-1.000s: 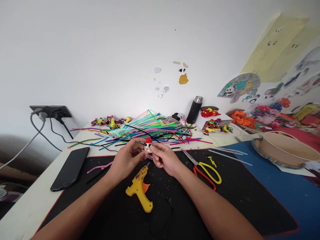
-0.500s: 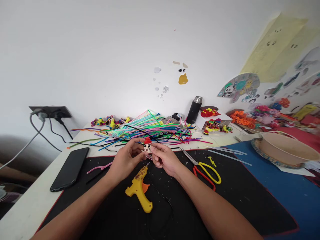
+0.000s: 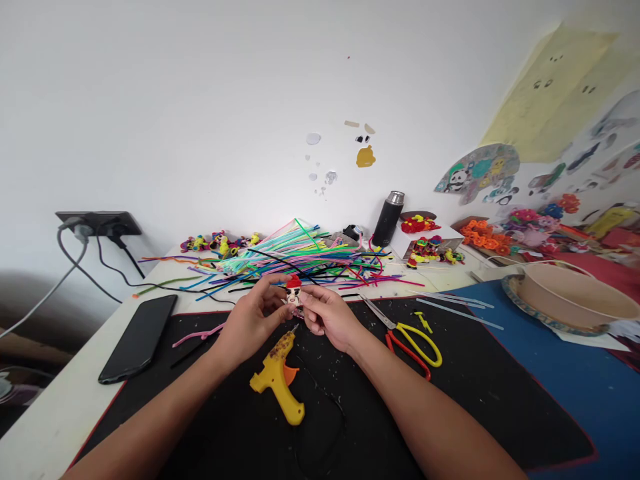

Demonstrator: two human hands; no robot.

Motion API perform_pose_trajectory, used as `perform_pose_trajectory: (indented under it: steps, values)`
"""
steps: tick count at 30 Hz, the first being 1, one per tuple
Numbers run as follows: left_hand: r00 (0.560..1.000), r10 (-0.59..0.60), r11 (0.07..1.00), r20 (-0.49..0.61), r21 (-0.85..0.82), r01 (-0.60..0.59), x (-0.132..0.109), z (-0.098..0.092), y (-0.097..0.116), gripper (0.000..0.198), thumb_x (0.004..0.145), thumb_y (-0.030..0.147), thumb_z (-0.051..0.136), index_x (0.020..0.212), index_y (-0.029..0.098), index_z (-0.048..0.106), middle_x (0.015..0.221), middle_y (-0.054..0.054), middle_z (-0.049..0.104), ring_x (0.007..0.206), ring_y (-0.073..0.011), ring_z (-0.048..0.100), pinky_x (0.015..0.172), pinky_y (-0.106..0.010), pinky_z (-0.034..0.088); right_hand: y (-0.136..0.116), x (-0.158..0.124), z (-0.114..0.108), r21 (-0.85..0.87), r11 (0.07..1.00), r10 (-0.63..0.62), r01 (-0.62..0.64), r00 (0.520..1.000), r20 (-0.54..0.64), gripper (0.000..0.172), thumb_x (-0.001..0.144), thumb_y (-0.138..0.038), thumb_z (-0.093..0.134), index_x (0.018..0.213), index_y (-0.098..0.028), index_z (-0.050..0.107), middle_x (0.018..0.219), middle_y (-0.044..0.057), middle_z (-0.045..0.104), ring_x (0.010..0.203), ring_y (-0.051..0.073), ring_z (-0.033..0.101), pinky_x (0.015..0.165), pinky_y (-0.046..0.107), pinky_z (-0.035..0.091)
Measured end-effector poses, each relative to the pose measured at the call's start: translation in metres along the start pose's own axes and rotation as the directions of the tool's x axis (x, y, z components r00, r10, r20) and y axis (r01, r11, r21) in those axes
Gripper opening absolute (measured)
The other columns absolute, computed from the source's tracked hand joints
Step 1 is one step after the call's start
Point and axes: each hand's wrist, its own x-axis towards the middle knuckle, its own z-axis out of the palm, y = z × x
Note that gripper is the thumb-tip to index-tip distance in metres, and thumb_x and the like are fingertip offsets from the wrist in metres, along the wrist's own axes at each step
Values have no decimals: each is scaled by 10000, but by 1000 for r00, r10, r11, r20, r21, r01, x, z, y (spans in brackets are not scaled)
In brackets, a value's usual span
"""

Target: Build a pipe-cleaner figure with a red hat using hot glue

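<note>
Between my two hands is a small doll head [image 3: 293, 293] with a white face, dark painted eyes and a red top, facing me. My left hand [image 3: 255, 312] pinches it from the left with thumb and fingers. From the right, the thumb and fingers of my right hand [image 3: 327, 317] grip its other side. My fingers cover its edges, and a bit of pink shows beneath. Just below my hands a yellow glue gun [image 3: 280, 377] with an orange trigger lies on the black mat [image 3: 380, 413]. Scissors [image 3: 407, 337] with one yellow and one red handle rest right of my right hand.
A heap of colourful pipe cleaners [image 3: 295, 257] lies behind my hands. A black phone [image 3: 140, 339] is at the left, a black flask [image 3: 389, 219] at the back. Clear glue sticks [image 3: 460, 312] and a round basket [image 3: 570, 293] are on the right. Cables run from the power socket [image 3: 100, 224].
Almost nothing differs. The view has shifted very slightly, and both hands keep the doll head in the same place.
</note>
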Motion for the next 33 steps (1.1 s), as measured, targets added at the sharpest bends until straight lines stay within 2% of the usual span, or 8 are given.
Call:
perform_pose_trajectory:
  steps: [11,18,28,33]
  values:
    - [1000,-1,1000,21,-5,1,-1,-2,-1,384,916,308,677,1272,254,546,927,-23,703,871,-200,691,810,-342,544,2,1,-1,-10,1000,-1,1,1000,7,480,761,-535,853,1026,-172,684,531,-98,448,419,57,336,415,226,166]
    - [999,-26,999,29,-38,27,-1,-1,2,377,911,319,688,1254,249,550,918,-25,713,870,-207,701,802,-342,549,3,0,-1,-12,1000,-6,6,1000,9,476,758,-538,852,1024,-175,693,531,-95,450,418,60,341,413,224,172]
    - [1000,-14,999,20,-37,14,-1,-1,1,380,916,358,707,1243,242,553,909,-27,720,879,-207,712,821,-346,561,4,2,-3,-6,1000,-13,13,1000,26,456,779,-525,842,1025,-171,693,546,-90,461,428,60,360,404,221,177]
    - [1000,2,999,-18,-36,-3,0,2,0,423,909,380,717,1262,241,529,902,-26,724,876,-212,721,826,-355,565,4,2,-3,-1,1000,-18,18,1000,18,467,787,-529,836,1046,-172,681,542,-92,464,426,62,366,404,221,173]
